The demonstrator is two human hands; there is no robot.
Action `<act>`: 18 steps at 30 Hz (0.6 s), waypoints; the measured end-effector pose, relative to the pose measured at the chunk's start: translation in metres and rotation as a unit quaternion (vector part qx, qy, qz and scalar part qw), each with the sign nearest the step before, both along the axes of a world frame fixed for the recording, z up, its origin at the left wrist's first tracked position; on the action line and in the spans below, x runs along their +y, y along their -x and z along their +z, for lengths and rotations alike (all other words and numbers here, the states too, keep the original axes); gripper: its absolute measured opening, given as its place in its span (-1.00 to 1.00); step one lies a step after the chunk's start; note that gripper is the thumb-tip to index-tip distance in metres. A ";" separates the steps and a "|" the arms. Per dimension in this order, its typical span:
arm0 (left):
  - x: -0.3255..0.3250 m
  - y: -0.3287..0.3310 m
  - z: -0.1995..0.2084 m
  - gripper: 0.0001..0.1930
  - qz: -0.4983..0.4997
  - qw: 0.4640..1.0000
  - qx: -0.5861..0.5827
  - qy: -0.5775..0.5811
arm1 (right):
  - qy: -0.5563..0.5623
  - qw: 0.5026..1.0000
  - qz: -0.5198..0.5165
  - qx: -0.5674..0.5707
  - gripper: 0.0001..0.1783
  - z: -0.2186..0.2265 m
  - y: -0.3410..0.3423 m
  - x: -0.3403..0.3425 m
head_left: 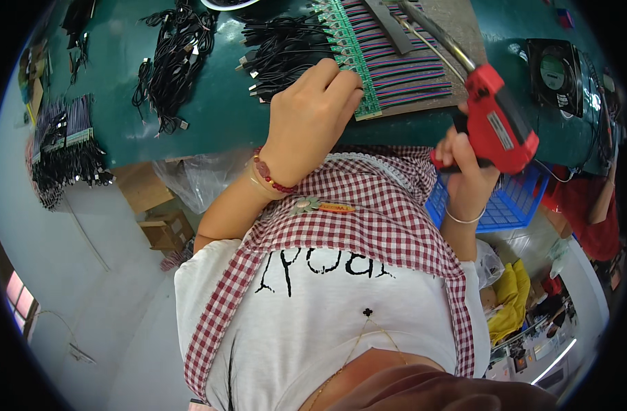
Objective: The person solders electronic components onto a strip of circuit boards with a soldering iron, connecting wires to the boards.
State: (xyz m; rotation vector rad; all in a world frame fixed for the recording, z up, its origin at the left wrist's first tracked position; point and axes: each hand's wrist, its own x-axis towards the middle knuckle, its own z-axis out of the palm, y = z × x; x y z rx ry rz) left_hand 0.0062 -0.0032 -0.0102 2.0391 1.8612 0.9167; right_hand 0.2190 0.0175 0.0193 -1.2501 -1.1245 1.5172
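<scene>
My right hand (466, 161) is wrapped round the grip of a red and black soldering gun (495, 120), whose metal barrel points up and left over the work. Beneath it lies a green circuit board strip (351, 58) with rows of coloured wires (412, 88) running off to its right. Black cables (286, 51) with bare plugs fan out from the strip's left side. At the strip's lower left edge, my left hand (317, 103) has its fingers curled; the fingertips are hidden, so what they pinch cannot be made out. A flat grey bar (389, 27) rests across the wires.
Bundled black cables (176, 65) lie on the green table (121, 75), with finished-looking strips (70, 140) hanging over its left edge. A black fan-like box (554, 75) stands at right. A blue basket (508, 202) sits below the table edge; cardboard boxes (164, 231) are at lower left.
</scene>
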 end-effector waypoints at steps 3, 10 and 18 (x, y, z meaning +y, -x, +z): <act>0.000 0.001 0.001 -0.89 0.003 1.000 0.018 0.001 | -0.009 1.000 -0.006 0.017 -0.59 -0.007 -0.024 -0.012; 0.001 0.001 -0.006 -0.91 0.001 1.000 0.019 -0.014 | -0.015 0.999 0.034 0.001 -0.59 -0.021 -0.051 -0.036; 0.001 0.000 -0.009 -0.89 0.013 0.999 0.019 -0.038 | -0.034 0.992 0.053 -0.112 -0.68 -0.038 -0.073 -0.060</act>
